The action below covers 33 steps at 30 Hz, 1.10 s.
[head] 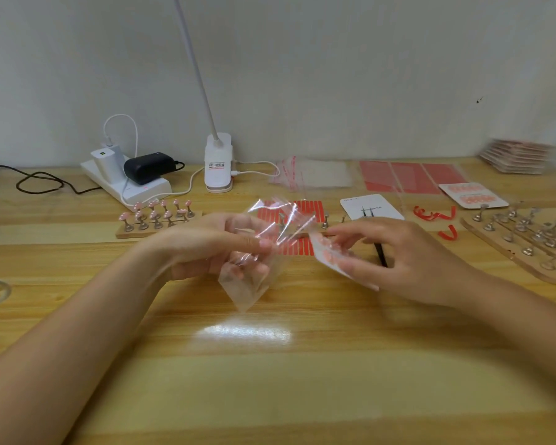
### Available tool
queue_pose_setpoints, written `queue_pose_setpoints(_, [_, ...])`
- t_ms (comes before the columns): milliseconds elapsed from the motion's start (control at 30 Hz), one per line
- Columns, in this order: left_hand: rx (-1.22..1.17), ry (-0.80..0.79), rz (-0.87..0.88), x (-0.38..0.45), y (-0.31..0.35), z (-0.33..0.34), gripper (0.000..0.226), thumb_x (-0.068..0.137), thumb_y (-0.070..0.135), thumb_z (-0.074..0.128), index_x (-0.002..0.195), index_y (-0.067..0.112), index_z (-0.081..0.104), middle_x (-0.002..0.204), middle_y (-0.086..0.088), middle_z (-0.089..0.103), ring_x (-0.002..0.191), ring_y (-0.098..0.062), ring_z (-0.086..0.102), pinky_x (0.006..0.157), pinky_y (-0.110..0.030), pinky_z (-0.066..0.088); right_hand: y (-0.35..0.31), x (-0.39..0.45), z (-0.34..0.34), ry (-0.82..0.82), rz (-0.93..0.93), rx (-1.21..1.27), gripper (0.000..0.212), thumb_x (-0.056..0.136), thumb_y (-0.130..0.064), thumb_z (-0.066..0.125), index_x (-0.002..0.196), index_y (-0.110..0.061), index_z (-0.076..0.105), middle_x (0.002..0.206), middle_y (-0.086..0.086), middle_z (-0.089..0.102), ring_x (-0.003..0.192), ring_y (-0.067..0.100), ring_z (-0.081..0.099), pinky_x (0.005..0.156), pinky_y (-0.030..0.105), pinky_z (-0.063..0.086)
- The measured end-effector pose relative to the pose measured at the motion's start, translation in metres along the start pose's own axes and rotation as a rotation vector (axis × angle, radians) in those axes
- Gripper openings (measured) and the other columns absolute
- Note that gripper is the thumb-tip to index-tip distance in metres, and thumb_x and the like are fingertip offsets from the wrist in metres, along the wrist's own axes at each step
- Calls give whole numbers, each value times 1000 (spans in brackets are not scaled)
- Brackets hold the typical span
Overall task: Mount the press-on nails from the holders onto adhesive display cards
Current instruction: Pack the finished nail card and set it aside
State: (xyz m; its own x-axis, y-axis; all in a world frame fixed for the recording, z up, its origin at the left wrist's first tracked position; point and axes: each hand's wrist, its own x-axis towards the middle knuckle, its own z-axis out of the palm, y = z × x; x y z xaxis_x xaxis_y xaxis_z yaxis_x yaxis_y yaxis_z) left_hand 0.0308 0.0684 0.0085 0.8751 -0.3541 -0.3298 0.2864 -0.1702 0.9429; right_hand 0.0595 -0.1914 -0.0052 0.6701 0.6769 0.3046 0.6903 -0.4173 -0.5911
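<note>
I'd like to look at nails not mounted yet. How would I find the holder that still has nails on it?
Start at the white clip-on desk lamp by the wall, then look down-left to the wooden table's near side of the white power strip. There sits a small wooden holder block of metal stands. Unlike the bare stands on the right rack, each carries a pink nail.

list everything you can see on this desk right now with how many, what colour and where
Clear bag: one, transparent, centre, in left hand.
Nail card: one, white with pink nails, in right hand.
Nail holder board: one, wooden, pink nails on stands, left of centre.
Adhesive strip sheet: one, red, behind bag.
Tweezers: one, black, by right hand.
Empty holder boards: count unclear, far right.
Desk lamp: one, white, back.
Power strip: one, white, back left.
Left hand: grip on bag.
Right hand: grip on card.
</note>
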Motion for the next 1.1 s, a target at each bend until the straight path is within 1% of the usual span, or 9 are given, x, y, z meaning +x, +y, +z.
queue_pose_setpoints(267, [483,96,59,1,14,11,50,59,38,73,106,25,61,93,3,74,80,-6,68,65,-22,53,11,6,1,377,81,374,15,88,-27,56,97,-38,60,92,-36,64,92,-13,58,73,1,40])
queue_pose_setpoints(333, [624,205,166,6,13,18,56,60,43,70,112,27,60,110,9,67,94,-1,61,83,-14,49,10,6,3,420,77,415,14,85,-27,58,96,-36,61,90,-34,65,92,-11,59,74,3,41])
queue_pose_setpoints(433, [775,505,449,11,12,32,45,77,42,62,118,23,58,107,14,60,90,7,54,72,2,38,6,3,9,400,5,298,24,79,-37,60,101,-29,64,98,-20,67,97,-3,60,82,9,44])
queue_pose_setpoints(500, [605,550,527,9,17,42,27,85,42,52,98,21,65,85,7,67,73,2,59,59,-4,43,4,1,12,394,-99,117,30,81,-37,60,105,-19,66,104,-11,66,99,1,59,88,13,42])
queue_pose_setpoints(567, [332,450,380,7,21,53,44,80,55,45,88,17,66,72,1,71,64,-5,65,48,-14,47,4,0,14,400,-199,-32,29,83,-31,64,106,-14,66,105,-7,65,101,4,58,90,15,41])
queue_pose_setpoints(667, [86,131,93,7,19,62,59,72,62,48,99,12,65,86,-6,74,79,-17,71,53,-21,54,4,0,15,392,-301,-144,32,82,-29,64,106,-9,65,109,-1,64,104,11,58,92,25,44])
queue_pose_setpoints(767, [-86,-75,87,7,13,65,39,76,42,62,100,11,69,97,-10,72,93,-23,69,63,-20,57,2,0,17,379,-346,-225,32,82,-29,63,105,-6,66,108,3,65,99,16,60,88,32,46])
queue_pose_setpoints(900, [-221,-56,111,9,7,66,22,74,20,68,92,10,71,99,-11,72,91,-24,70,62,-19,57,0,0,15,387,-290,-246,38,82,-35,59,108,-8,65,113,0,62,105,14,56,92,32,43])
queue_pose_setpoints(1100, [-391,180,229,14,3,66,22,82,10,62,104,5,61,98,-10,72,86,-20,71,61,-19,57,-1,0,18,626,89,159,23,79,-43,60,97,-30,54,101,-14,56,95,-8,50,83,6,36])
